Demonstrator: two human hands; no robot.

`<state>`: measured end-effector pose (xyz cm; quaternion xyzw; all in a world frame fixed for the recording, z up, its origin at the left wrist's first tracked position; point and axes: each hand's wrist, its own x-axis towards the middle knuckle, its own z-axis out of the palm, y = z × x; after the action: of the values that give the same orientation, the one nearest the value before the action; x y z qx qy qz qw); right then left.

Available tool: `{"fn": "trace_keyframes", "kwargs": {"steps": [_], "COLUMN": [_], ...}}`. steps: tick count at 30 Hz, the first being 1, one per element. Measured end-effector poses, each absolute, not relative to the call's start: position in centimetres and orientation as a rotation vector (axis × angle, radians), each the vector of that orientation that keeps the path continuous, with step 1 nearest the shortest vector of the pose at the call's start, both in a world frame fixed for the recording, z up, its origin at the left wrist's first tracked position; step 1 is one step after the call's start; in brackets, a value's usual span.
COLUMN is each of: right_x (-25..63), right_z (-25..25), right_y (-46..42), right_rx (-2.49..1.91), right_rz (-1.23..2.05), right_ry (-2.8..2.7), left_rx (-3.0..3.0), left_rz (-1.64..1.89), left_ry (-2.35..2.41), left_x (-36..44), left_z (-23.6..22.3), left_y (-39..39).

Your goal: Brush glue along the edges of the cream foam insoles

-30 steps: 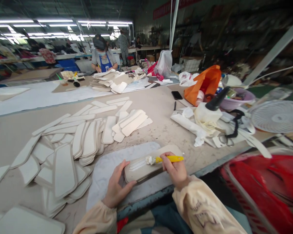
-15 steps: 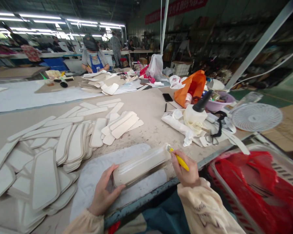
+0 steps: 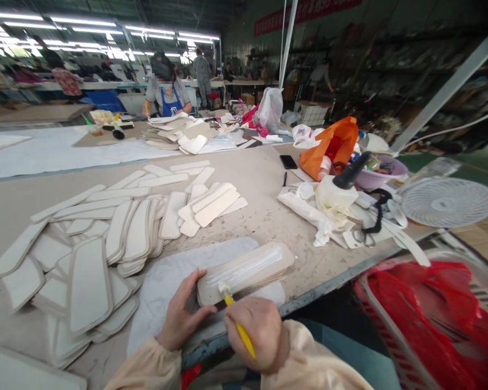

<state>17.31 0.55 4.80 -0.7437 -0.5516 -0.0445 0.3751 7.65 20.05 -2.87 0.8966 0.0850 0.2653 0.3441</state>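
Fingers of my right hand (image 3: 254, 330) are curled tight round a yellow brush (image 3: 243, 338), its bristles on the near left end of the stack of pale panels (image 3: 264, 265); my left hand (image 3: 183, 311), thumb and fingers spread, grips the stack's left end. White wet streaks run along the top panel. Beneath lies a whitish sheet (image 3: 158, 287) on the scuffed tabletop (image 3: 256, 189). From the stack, loose pieces (image 3: 87, 287) crowd nine to eleven o'clock, and a person (image 3: 171, 100) sits beyond, near eleven. Bare surface opens at twelve, towards my phone-side clutter (image 3: 337, 203) at two. The table edge (image 3: 329, 287) passes close at five; a basket (image 3: 384, 319) sits past it, near four.
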Motion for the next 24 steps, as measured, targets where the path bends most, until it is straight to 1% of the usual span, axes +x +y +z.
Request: {"fn": "trace_keyframes", "kwargs": {"steps": [2,5,7,11,18,24], "right_x": [17.0,17.5,18.2,19.5,19.0,21.7], "right_z": [5.2,5.0,4.2,2.6,3.0,2.5], "right_y": [1.2,1.6,1.5,1.3,1.7,0.0], "right_rx": [-1.759,-1.613,-1.555,-1.498,-1.569,-1.746], "right_rz": [0.091,0.371,0.452,0.373,0.451,0.123], "right_ry": [-1.319,-1.003,-0.761,-0.553,-0.828,-0.744], "left_rx": [2.297,2.285,2.288,2.269,2.304,2.405], "left_rz": [0.68,0.655,0.65,0.659,0.656,0.647], "left_ry": [0.207,0.211,0.226,0.221,0.229,0.252], "left_x": [7.6,7.6,7.6,7.8,7.7,7.7], "left_z": [-2.9,-2.9,-2.8,-2.5,-2.5,-2.3], "left_y": [20.0,19.9,19.8,19.6,19.6,19.8]}}
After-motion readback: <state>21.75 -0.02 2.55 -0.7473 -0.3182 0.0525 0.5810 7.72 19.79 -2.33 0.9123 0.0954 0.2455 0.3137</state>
